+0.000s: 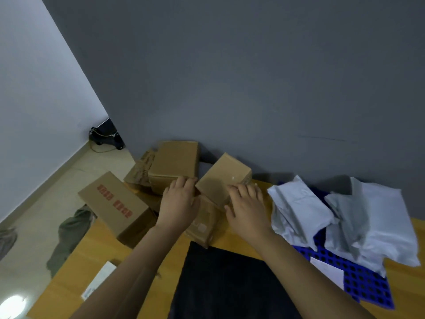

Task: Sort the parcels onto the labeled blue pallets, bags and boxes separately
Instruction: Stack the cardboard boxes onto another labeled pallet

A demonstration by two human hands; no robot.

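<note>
A brown cardboard box [224,177] sits tilted on top of another box [203,226] at the far side of the wooden table. My left hand [180,202] presses its left corner and my right hand [247,207] lies on its right side, so both hands hold it. More boxes lie to the left: a tall one [176,163] and a long one with red print [116,204] leaning over the table's left edge. On the right, several white and grey mailer bags [301,209] are piled on a blue perforated pallet [361,279].
A black mat [225,282] covers the table in front of me. A white label card [327,269] lies on the blue pallet, another white card [99,283] near the table's left edge. A grey wall stands close behind the boxes. A small black cart [107,135] stands in the floor corner.
</note>
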